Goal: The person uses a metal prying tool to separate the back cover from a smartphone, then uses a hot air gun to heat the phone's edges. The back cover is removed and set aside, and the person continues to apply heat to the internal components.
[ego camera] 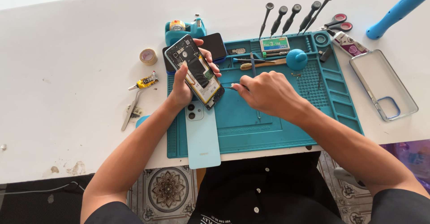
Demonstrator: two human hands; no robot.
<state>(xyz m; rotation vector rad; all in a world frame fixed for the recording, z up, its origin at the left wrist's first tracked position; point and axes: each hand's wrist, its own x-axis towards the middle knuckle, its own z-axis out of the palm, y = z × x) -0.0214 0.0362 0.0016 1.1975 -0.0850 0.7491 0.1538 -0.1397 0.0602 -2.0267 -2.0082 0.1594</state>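
Phone (195, 72), back off and its black and yellow insides bare, tilts above the left edge of the teal mat (264, 125), left hand (184, 86) fingers clamped round it, right hand (268, 92) fingers pinching a thin tool (234, 88) just beside it, bare mat below.

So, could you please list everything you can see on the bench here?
Opened phone: one, black insides, held above the mat's left edge.
Back cover: one, light blue, mat's left edge.
Work mat: one, teal, table centre.
Screwdrivers: five, black-handled, above the mat.
Scissors: one, red-handled, upper right.
Clear case: one, right of the mat.
Tape dispenser: one, teal, upper left.
Tweezers: one, metal, left.
Glue tube: one, yellow, left.
Left hand: holds the opened phone.
Right hand: pinches a thin tool, over the mat.
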